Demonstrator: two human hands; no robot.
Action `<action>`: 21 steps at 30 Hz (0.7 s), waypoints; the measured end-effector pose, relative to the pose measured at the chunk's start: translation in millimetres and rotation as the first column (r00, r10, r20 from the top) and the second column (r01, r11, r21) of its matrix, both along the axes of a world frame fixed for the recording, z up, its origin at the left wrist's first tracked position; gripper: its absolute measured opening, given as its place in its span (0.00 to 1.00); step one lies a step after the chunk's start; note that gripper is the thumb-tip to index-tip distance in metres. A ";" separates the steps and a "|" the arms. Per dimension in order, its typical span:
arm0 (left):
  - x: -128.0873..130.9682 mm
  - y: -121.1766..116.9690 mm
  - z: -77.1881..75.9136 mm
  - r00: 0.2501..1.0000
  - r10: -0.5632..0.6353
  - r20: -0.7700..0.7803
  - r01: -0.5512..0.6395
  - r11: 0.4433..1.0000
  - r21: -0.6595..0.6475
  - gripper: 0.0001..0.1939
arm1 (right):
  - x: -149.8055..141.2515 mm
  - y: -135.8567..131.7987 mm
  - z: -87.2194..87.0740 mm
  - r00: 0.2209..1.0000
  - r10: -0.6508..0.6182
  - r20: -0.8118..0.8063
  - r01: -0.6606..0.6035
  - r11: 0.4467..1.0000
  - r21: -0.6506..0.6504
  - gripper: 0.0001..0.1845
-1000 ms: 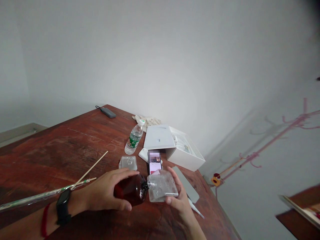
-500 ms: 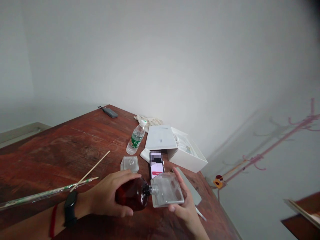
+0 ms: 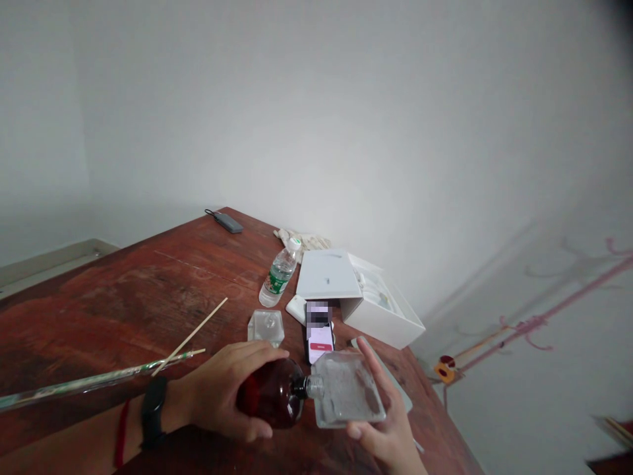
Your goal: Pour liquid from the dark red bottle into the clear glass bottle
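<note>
My left hand is wrapped round a dark brown bottle lying on its side, its black neck pointing right. The neck meets the mouth of a clear square glass bottle, which my right hand holds tilted from below and behind. Both hands hover low over the red-brown wooden table. A black watch and a red string sit on my left wrist.
Behind the hands lie a second clear glass bottle, a lit phone, a plastic water bottle and an open white box. Wooden sticks and a long clear wrapped rod lie left. A grey power bank sits far back.
The view has shifted, so everything sits a little further right and lower. Both hands keep the two bottles neck to neck; the glass bottle is tilted slightly more.
</note>
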State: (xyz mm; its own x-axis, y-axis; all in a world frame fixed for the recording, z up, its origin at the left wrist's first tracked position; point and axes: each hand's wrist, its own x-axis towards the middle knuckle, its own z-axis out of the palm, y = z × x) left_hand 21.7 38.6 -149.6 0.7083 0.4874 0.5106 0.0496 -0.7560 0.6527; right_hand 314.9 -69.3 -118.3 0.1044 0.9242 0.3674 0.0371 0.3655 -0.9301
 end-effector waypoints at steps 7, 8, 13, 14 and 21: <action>-1.5 0.5 -1.2 1.000 0.022 -0.012 -0.023 0.996 -0.081 0.40 | -4.7 6.1 11.6 0.995 -0.046 0.092 0.048 0.999 -0.022 0.56; -1.3 0.9 -3.1 0.999 0.033 -0.018 -0.034 0.996 -0.080 0.40 | -4.4 7.1 12.2 0.991 -0.061 0.116 0.062 0.998 -0.003 0.55; 2.0 3.1 -15.9 0.997 0.073 0.003 -0.072 0.997 -0.041 0.47 | -0.4 14.2 15.8 0.976 -0.061 0.208 0.054 0.998 0.038 0.54; 2.7 3.6 -17.5 0.997 0.070 0.019 -0.069 0.997 -0.041 0.47 | 0.1 15.7 17.1 0.975 -0.045 0.219 0.036 0.998 0.047 0.53; 3.6 4.2 -10.6 0.995 0.058 0.085 -0.049 0.992 -0.112 0.42 | 0.0 18.9 29.1 0.967 -0.031 0.252 0.037 0.999 -0.018 0.55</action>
